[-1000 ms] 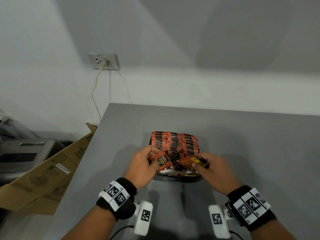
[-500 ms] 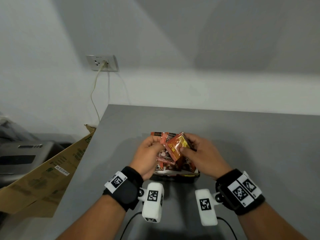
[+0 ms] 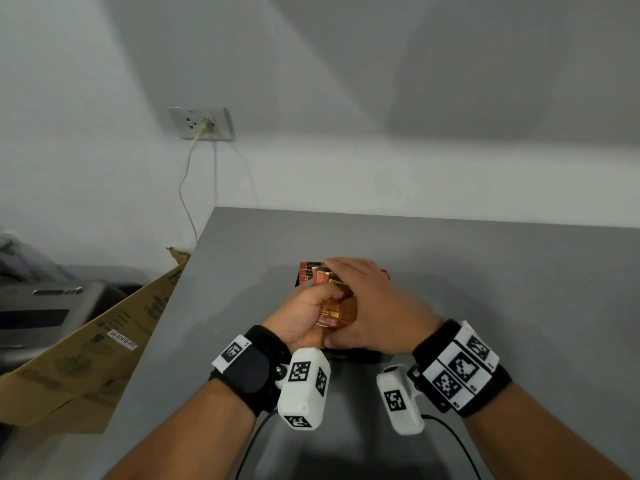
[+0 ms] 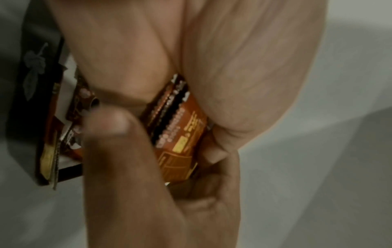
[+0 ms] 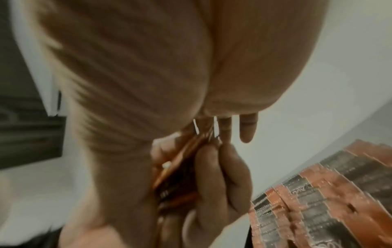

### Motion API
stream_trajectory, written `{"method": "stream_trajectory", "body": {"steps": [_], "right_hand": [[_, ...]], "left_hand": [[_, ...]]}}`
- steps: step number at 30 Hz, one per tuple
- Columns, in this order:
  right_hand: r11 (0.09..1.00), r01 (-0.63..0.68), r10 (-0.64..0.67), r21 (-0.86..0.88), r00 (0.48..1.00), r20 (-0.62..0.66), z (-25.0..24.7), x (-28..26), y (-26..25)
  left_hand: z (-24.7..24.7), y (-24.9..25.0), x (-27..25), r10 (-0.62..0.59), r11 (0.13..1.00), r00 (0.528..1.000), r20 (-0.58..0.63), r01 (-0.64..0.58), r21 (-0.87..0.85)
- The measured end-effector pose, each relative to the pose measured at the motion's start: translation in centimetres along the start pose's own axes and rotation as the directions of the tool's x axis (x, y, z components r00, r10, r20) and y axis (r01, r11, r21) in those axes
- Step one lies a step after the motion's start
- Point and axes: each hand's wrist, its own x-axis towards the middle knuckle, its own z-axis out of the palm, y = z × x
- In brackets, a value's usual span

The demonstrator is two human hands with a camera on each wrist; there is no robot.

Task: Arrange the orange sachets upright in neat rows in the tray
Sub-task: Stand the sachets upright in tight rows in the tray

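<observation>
Both hands meet over the black tray point(image 3: 356, 355) on the grey table. Between them they hold a small stack of orange sachets point(image 3: 337, 311). My left hand point(image 3: 308, 306) grips the stack from the left, thumb on top. My right hand point(image 3: 367, 289) covers it from the right, its fingers reaching over the top. In the left wrist view the stack point(image 4: 180, 134) sits between my left thumb point(image 4: 110, 134) and the right palm. Upright rows of sachets point(image 5: 318, 193) fill the tray; in the head view only its far left corner point(image 3: 308, 271) shows.
The grey table point(image 3: 485, 289) ends at a left edge, beyond which lean a cardboard box point(image 3: 86, 358) and a grey machine point(image 3: 45, 306). A wall socket point(image 3: 202, 123) with a hanging cable is on the white wall. The tray's black wall point(image 4: 31, 83) shows in the left wrist view.
The hands, apart with one sachet each a second ago, have come together over the tray. The sachets are now joined in one stack, and the right hand has closed over it.
</observation>
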Motion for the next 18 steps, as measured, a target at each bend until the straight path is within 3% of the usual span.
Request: {"method": "stream_trajectory", "body": {"steps": [4, 7, 9, 12, 14, 16, 18], "right_hand": [[0.999, 0.042, -0.043, -0.033, 0.998, -0.038, 0.0, 0.5, 0.4], [0.998, 0.06, -0.061, -0.021, 0.998, -0.013, -0.1, 0.5, 0.6], [0.997, 0.013, -0.013, 0.077, 1.0, -0.001, -0.2, 0.2, 0.3], [0.939, -0.088, 0.149, 0.333, 0.976, -0.16, -0.9, -0.1, 0.4], [0.907, -0.14, 0.25, 0.396, 0.938, -0.242, -1.3, -0.2, 0.9], [0.887, -0.113, 0.251, 0.448, 0.932, -0.262, -1.5, -0.3, 1.2], [0.888, -0.046, 0.232, 0.458, 0.904, -0.358, -1.6, -0.5, 1.2]], "left_hand": [[0.2, 0.3, -0.5, -0.005, 0.999, 0.994, 0.105, 0.01, -0.051], [0.2, 0.4, -0.5, 0.041, 0.999, 0.996, 0.081, -0.039, -0.017], [0.3, 0.4, -0.3, 0.082, 0.997, 0.994, 0.066, -0.082, -0.009], [0.2, 0.6, -0.3, 0.142, 0.989, 0.989, 0.049, -0.143, 0.023], [-0.1, 0.6, -0.2, 0.164, 0.985, 0.986, 0.031, -0.165, 0.043], [-0.3, 0.6, 0.0, 0.173, 0.983, 0.985, -0.002, -0.172, 0.07], [-0.4, 0.6, 0.2, 0.151, 0.985, 0.988, -0.03, -0.148, 0.093]]}}
